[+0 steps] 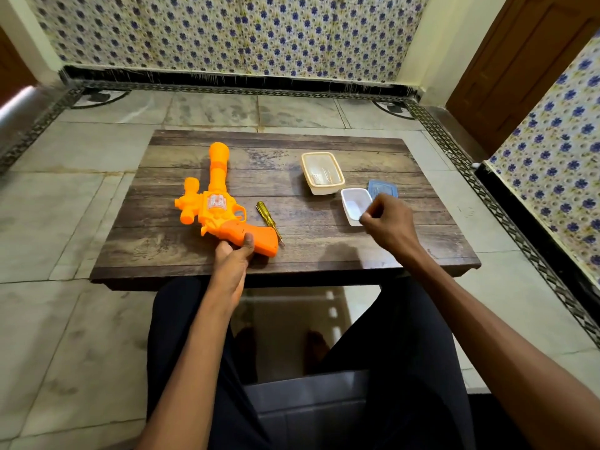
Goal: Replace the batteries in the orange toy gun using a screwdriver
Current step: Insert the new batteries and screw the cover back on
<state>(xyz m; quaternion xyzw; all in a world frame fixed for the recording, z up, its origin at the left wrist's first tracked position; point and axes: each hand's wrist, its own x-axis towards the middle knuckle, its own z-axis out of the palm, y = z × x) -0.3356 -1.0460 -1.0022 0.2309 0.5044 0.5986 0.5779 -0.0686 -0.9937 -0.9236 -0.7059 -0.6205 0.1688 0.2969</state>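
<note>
The orange toy gun lies flat on the wooden table, barrel pointing away from me. My left hand grips its handle at the near end. A yellow-handled screwdriver lies just right of the handle, tip toward me. My right hand hovers over the near right corner of a small white open box, fingers pinched together; whether something tiny is between them cannot be made out. No batteries are visible.
A cream box with a clear lid stands behind the white box. A blue lid lies to its right, partly behind my right hand. The low table stands on a tiled floor; my knees are under its near edge.
</note>
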